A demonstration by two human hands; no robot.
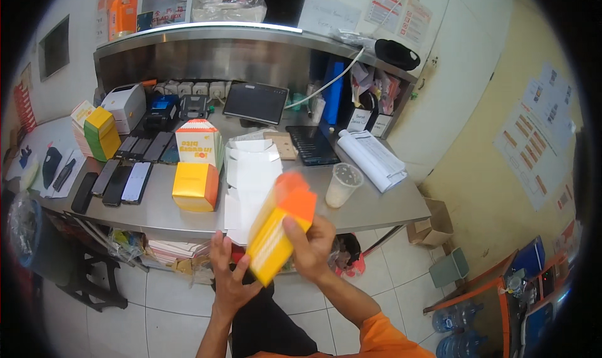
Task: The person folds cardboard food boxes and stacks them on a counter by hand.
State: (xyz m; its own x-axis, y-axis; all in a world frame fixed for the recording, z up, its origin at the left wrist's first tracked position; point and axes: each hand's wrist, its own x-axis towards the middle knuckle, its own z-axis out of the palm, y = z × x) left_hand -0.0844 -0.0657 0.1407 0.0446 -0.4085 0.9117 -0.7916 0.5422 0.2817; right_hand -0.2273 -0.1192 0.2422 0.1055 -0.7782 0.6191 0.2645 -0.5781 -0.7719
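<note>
A yellow and orange carton (279, 236) sits tilted in the person's grasp, above the front edge of the counter (162, 201), its orange upper end blurred. It looks like thin folded card, so it is probably very light, fairly stiff along its creases and softer mid-panel, where a hard squeeze could dent it. Its smooth printed face may be a little slippery to dry fingertips; the folded long edges seem the best place to hold, with light pressure, and the end flaps would likely bend if gripped alone. The right hand (310, 248) holds it from the side, thumb laid on the yellow face and fingers curled behind. The left hand (231, 278) is spread fairly wide at the lower end, apparently touching it near the thumb, though how firmly I cannot tell. Just beyond lies white card (252, 165), folded open on the counter. To its left stand a closed yellow box (194, 185) and, behind that, a printed carton (199, 141); to the right, a clear plastic cup (344, 185). Farther left, several phones (136, 182) lie near one another.
</note>
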